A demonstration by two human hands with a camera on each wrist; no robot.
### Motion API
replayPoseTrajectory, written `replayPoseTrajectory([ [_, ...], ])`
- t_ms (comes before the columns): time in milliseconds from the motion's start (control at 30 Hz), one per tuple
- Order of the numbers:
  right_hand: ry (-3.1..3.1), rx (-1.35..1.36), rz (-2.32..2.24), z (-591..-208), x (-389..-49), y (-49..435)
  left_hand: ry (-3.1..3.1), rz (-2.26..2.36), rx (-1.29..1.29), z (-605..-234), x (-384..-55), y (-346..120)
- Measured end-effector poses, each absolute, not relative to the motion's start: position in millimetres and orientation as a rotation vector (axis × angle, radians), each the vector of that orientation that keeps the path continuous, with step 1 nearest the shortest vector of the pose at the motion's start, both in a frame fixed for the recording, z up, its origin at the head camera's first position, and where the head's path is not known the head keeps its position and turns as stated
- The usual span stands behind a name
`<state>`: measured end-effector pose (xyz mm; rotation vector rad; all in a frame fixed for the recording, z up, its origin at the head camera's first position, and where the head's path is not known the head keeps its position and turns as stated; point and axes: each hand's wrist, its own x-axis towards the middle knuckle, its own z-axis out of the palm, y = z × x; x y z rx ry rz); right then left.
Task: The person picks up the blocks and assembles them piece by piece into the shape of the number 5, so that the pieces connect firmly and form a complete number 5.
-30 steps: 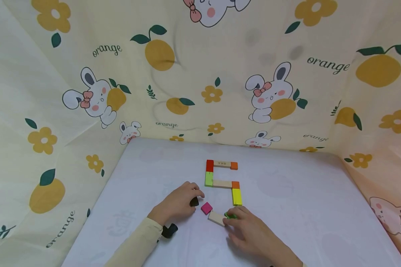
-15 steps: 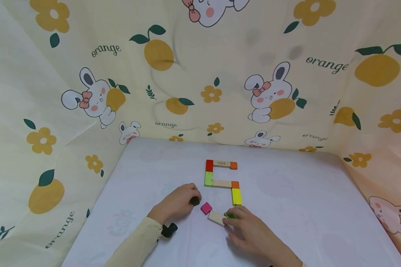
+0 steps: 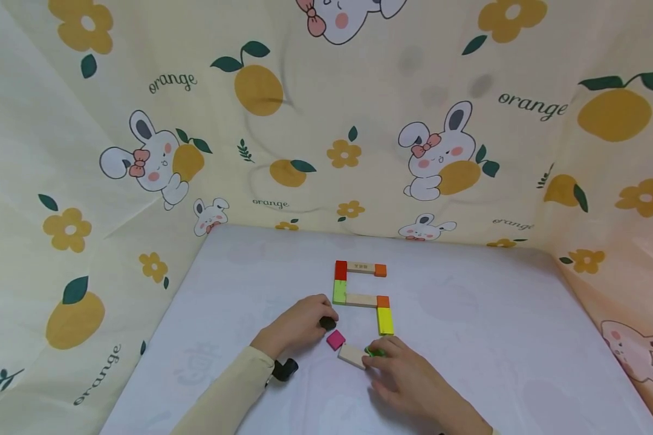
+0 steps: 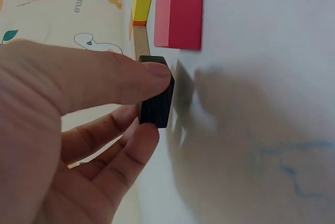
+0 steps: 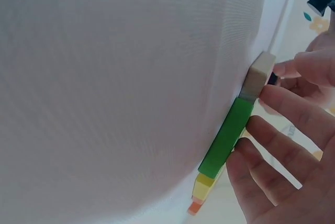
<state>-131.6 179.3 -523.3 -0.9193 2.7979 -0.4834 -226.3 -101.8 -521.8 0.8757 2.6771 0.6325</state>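
In the head view my left hand (image 3: 296, 323) is above the table. Its thumb and fingers pinch a small black block (image 4: 156, 106), held close over the white surface in the left wrist view. Just beside it lies a magenta block (image 3: 335, 340), which touches the corner of a plain wooden block (image 3: 351, 356). My right hand (image 3: 408, 371) has its fingers loosely extended, with fingertips against the side of a green block (image 5: 227, 137) and near the wooden block's end. The hand hides most of the green block from the head camera.
Farther back, more blocks form a bent line: red (image 3: 341, 270), light green (image 3: 340, 292), wooden (image 3: 361, 300), orange (image 3: 383, 301) and yellow (image 3: 385, 321). Another wooden block (image 3: 361, 267) and orange block (image 3: 380, 270) make its top. A patterned curtain (image 3: 305, 133) stands behind the table.
My left hand has drawn back slightly, then moved right and forward with the black block, nearer the magenta block. The right hand and the other blocks stay put.
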Motion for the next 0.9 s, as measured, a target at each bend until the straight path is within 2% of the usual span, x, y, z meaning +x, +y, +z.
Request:
replayPoseTrajectory([
  [900,2.787,-0.901,-0.463,-522.6,-128.2,175.2,2.700,0.761,0.835,-526.9,-225.6,-108.5],
])
